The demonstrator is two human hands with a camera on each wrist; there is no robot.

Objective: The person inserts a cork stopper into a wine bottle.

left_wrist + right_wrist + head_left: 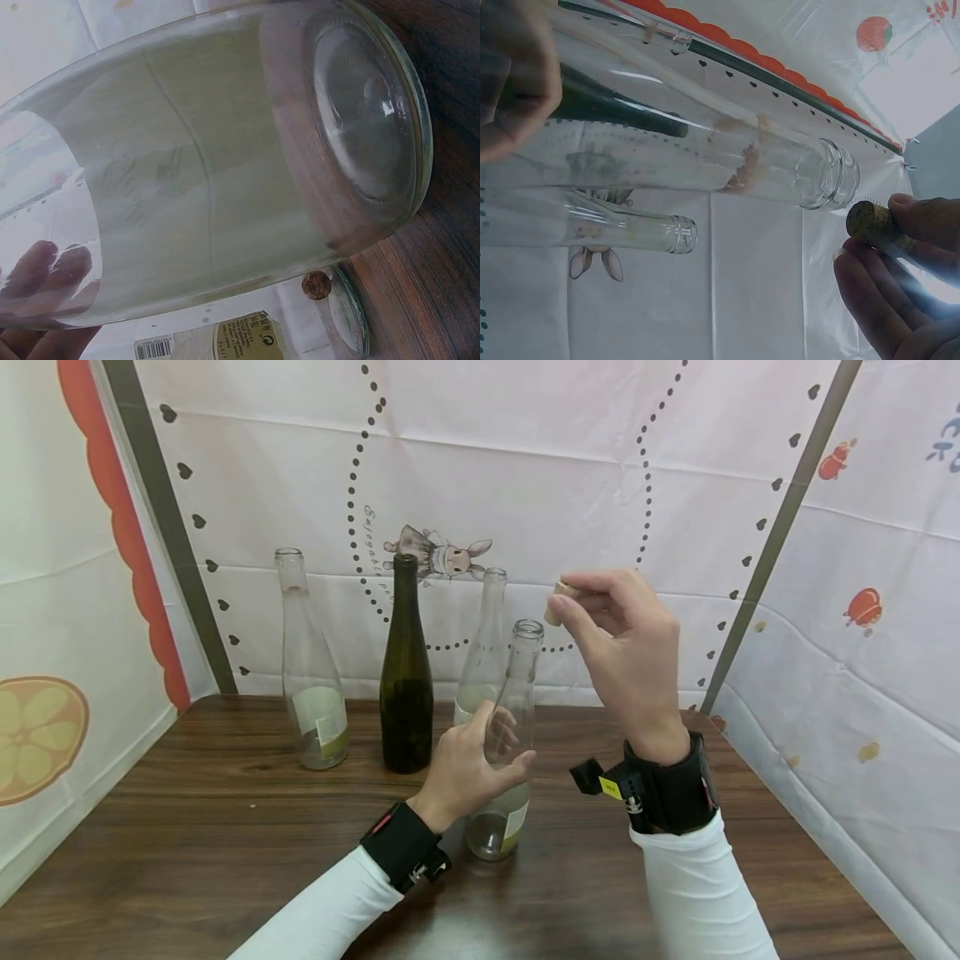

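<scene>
A clear glass bottle point(520, 681) with a pale label stands upright on the table at the front. My left hand point(463, 770) holds it round the body, thumb on the near side and fingers behind the glass. Just above and right of its mouth, my right hand point(628, 647) pinches a cork point(871, 223) between thumb and fingertips. In the right wrist view the cork is apart from the bottle's rim, and brownish stains mark the inside of the neck. The bottle's base point(367, 112) fills much of the left wrist view.
Behind stand a dark green bottle point(406, 693), a clear bottle point(313, 668) at the left and another clear bottle point(487, 618) partly hidden by the front one. A small brown round thing point(316, 285) shows at another bottle's base. Printed cloth point(517, 485) hangs round the wooden table point(225, 835).
</scene>
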